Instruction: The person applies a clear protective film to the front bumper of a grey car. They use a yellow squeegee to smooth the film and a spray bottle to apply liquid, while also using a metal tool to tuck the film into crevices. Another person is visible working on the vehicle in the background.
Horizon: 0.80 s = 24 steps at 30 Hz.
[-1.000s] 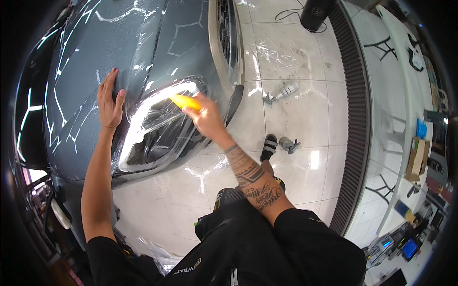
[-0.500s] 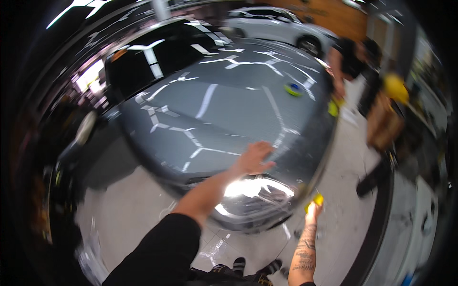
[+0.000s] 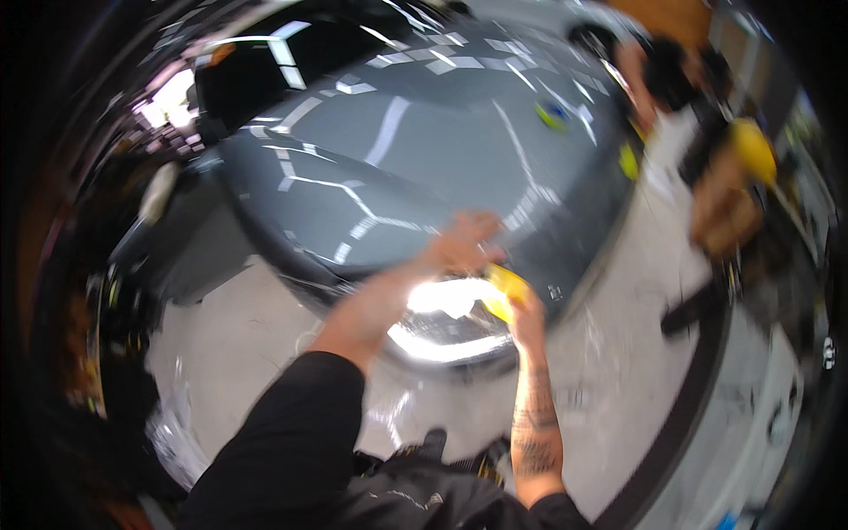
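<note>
My left hand point(image 3: 464, 241) lies with fingers spread on the front corner of a glossy grey car hood point(image 3: 442, 168), just above the headlight point(image 3: 450, 327). Close to its right, my right hand point(image 3: 527, 320) grips a flat yellow squeegee point(image 3: 505, 290), held against the panel beside the headlight's upper right side. Motion blurs both hands slightly. The squeegee's edge is too smeared to tell whether it touches the surface.
A green and blue tool point(image 3: 552, 116) lies on the hood's far right. A co-worker point(image 3: 671, 75) bends by the car's right side, near a yellow-green tool point(image 3: 628, 162). Shiny floor point(image 3: 609, 336) surrounds the front, and a dark-edged bench point(image 3: 698, 424) runs along the right.
My right hand has come up and left with the squeegee, from beside the car to the headlight's upper edge. My left hand stays spread on the hood. The view has tilted down.
</note>
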Motion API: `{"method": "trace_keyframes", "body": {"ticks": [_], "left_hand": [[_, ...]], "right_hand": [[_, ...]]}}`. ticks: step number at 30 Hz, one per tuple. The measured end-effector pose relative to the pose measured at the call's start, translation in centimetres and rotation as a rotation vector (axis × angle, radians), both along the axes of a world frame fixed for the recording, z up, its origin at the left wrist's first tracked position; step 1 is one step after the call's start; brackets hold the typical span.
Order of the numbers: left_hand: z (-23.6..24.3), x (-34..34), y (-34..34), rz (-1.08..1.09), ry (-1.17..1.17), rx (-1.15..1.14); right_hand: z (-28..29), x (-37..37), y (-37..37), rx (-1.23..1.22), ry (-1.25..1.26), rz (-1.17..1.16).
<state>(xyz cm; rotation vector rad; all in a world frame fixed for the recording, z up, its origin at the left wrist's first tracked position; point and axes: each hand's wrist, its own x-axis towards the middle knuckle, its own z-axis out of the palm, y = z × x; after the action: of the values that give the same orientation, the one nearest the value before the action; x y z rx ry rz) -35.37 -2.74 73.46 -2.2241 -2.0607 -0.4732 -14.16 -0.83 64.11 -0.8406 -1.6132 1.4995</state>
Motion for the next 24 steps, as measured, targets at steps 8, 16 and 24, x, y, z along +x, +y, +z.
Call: {"method": "trace_keyframes", "body": {"ticks": [8,16,24], "left_hand": [[-1.8,0.3,5.9,-0.047,-0.033,0.134],[1.4,8.0,2.7,0.024,-0.877,0.101],[2.1,21.6,-21.4,0.417,-1.266,-0.165]], "right_hand": [[-5.1,4.9,14.1,0.104,-0.209,-0.29],[-4.0,7.2,11.2,-0.489,0.233,0.008],[8.7,16.8,-7.1,-0.498,0.36,1.09]]}}
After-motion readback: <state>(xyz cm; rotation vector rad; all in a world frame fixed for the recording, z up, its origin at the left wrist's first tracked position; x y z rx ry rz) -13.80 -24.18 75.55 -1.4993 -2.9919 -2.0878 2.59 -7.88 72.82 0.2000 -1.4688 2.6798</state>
